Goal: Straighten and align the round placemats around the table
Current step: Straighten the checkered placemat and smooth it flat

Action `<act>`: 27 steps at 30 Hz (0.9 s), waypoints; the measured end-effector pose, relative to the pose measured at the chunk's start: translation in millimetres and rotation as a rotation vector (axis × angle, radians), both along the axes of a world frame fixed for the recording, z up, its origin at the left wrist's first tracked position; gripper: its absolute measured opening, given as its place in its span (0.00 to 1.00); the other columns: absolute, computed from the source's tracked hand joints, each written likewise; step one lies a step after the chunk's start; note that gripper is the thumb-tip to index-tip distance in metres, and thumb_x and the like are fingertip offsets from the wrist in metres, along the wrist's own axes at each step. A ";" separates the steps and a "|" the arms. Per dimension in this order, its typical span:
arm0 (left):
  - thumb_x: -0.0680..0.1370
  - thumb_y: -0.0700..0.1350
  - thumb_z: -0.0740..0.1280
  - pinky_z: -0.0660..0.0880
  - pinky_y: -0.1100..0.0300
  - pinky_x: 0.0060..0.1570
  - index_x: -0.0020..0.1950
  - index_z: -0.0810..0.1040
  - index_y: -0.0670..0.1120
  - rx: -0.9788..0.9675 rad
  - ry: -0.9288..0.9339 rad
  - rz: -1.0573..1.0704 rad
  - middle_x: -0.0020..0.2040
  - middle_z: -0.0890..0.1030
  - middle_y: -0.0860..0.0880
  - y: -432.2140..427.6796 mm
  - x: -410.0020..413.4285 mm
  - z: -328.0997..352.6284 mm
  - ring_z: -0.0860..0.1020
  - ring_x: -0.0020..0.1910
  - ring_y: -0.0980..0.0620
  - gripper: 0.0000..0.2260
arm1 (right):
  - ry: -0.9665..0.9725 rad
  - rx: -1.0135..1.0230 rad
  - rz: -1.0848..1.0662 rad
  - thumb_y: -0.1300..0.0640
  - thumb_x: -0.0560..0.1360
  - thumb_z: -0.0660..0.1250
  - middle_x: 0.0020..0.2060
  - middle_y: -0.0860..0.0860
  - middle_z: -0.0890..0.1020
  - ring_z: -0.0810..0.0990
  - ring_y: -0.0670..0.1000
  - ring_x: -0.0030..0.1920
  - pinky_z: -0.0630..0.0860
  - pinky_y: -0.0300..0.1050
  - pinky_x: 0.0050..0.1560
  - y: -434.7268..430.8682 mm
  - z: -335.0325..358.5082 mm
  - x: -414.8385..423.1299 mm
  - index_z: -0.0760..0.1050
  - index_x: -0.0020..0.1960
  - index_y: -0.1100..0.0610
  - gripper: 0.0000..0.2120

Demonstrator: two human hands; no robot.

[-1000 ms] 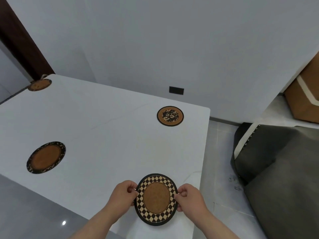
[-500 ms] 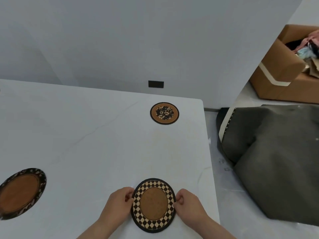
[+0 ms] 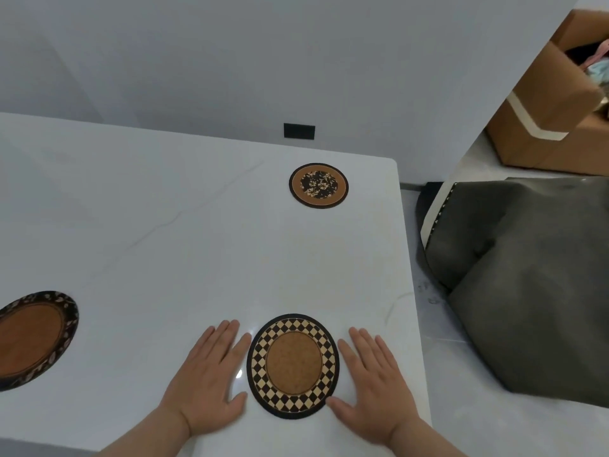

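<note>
Both hands have let go of the rim they were pinching half a second ago and now lie flat on the white marble-look table (image 3: 197, 242), one on each side of the round cork placemat with the black-and-cream checkered border (image 3: 293, 364). The left hand (image 3: 206, 377) rests palm down just left of the mat with its fingers straight and spread. The right hand (image 3: 372, 384) mirrors it just right of the mat. Neither grips anything. Their thumbs and forefingers lie close against the mat's edge, but I cannot tell whether they actually touch it.

The checkered mat lies flat near the table's near right corner, a little in from both edges, and it looks settled in its place.

Further off along the same right side lies the round cork placemat with the dark floral centre (image 3: 318, 185), roughly in line with the checkered one. At the near left, partly cut off by the frame, sits the round brown placemat with the dark leaf-patterned border (image 3: 33, 339).

As a judgement, this mat's adjustment looks finished, since the hands have opened beside it. What remains is probably checking the floral mat and the leaf-bordered mat, plus any mats outside the view. From this angle I cannot tell whether those two are properly spaced.

Beyond the table's right edge are a dark grey cushioned seat (image 3: 527, 275) and an open cardboard box (image 3: 543, 103).
</note>
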State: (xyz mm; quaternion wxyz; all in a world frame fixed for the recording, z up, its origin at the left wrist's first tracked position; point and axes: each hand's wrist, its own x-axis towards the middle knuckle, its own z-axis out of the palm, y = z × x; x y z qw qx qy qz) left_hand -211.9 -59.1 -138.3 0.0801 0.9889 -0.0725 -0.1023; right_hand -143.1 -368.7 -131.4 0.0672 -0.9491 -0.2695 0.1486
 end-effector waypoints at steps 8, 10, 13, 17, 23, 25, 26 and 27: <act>0.67 0.69 0.63 0.47 0.52 0.73 0.76 0.62 0.50 0.009 -0.010 0.013 0.75 0.64 0.40 -2.4 2.7 1.3 0.57 0.74 0.45 0.42 | -0.041 -0.007 0.009 0.25 0.69 0.54 0.76 0.53 0.63 0.56 0.53 0.76 0.51 0.54 0.72 -0.5 -8.3 -0.2 0.62 0.75 0.51 0.43; 0.68 0.70 0.62 0.46 0.53 0.73 0.76 0.62 0.51 0.019 -0.005 0.028 0.75 0.63 0.41 -2.9 2.9 0.4 0.56 0.75 0.46 0.41 | -0.058 -0.006 0.010 0.25 0.70 0.53 0.76 0.53 0.62 0.57 0.54 0.76 0.51 0.54 0.72 -0.6 -9.7 -0.6 0.62 0.75 0.51 0.42; 0.69 0.71 0.60 0.45 0.54 0.73 0.76 0.61 0.53 0.043 -0.003 0.045 0.76 0.62 0.43 -3.0 3.1 -1.2 0.55 0.75 0.47 0.40 | -0.082 0.004 0.014 0.28 0.71 0.55 0.76 0.54 0.62 0.57 0.54 0.76 0.51 0.54 0.72 -1.2 -11.4 -1.4 0.62 0.75 0.52 0.41; 0.70 0.71 0.59 0.43 0.55 0.73 0.76 0.60 0.55 0.049 -0.002 0.061 0.76 0.61 0.44 -3.0 2.5 -3.5 0.55 0.75 0.48 0.39 | -0.097 0.017 0.018 0.30 0.72 0.55 0.76 0.53 0.61 0.56 0.53 0.77 0.50 0.53 0.72 -2.2 -12.6 -2.2 0.61 0.76 0.52 0.40; 0.71 0.71 0.58 0.43 0.55 0.73 0.77 0.59 0.56 0.053 -0.019 0.064 0.76 0.61 0.44 -2.9 3.1 -4.5 0.54 0.75 0.48 0.37 | -0.112 0.029 0.013 0.30 0.71 0.57 0.75 0.53 0.63 0.59 0.53 0.76 0.52 0.53 0.72 -2.0 -12.8 -1.8 0.62 0.75 0.52 0.39; 0.72 0.71 0.57 0.43 0.55 0.73 0.77 0.58 0.56 0.063 -0.023 0.065 0.76 0.61 0.44 -2.6 3.4 -4.4 0.54 0.76 0.48 0.37 | -0.117 0.031 0.015 0.31 0.71 0.57 0.75 0.53 0.63 0.59 0.53 0.76 0.52 0.53 0.72 -1.9 -13.7 -1.4 0.62 0.75 0.53 0.39; 0.72 0.71 0.57 0.43 0.55 0.73 0.77 0.58 0.56 0.062 -0.025 0.068 0.76 0.61 0.44 -2.4 3.4 -4.6 0.54 0.76 0.48 0.36 | -0.117 0.034 0.016 0.31 0.71 0.57 0.76 0.53 0.63 0.59 0.53 0.76 0.52 0.53 0.72 -2.0 -13.9 -1.4 0.62 0.75 0.53 0.39; 0.72 0.71 0.57 0.44 0.54 0.73 0.77 0.58 0.56 0.059 -0.027 0.070 0.76 0.61 0.44 -2.4 3.4 -4.6 0.54 0.76 0.48 0.36 | -0.115 0.038 0.017 0.31 0.71 0.57 0.76 0.53 0.63 0.59 0.53 0.76 0.51 0.53 0.72 -2.1 -14.2 -1.4 0.62 0.75 0.52 0.39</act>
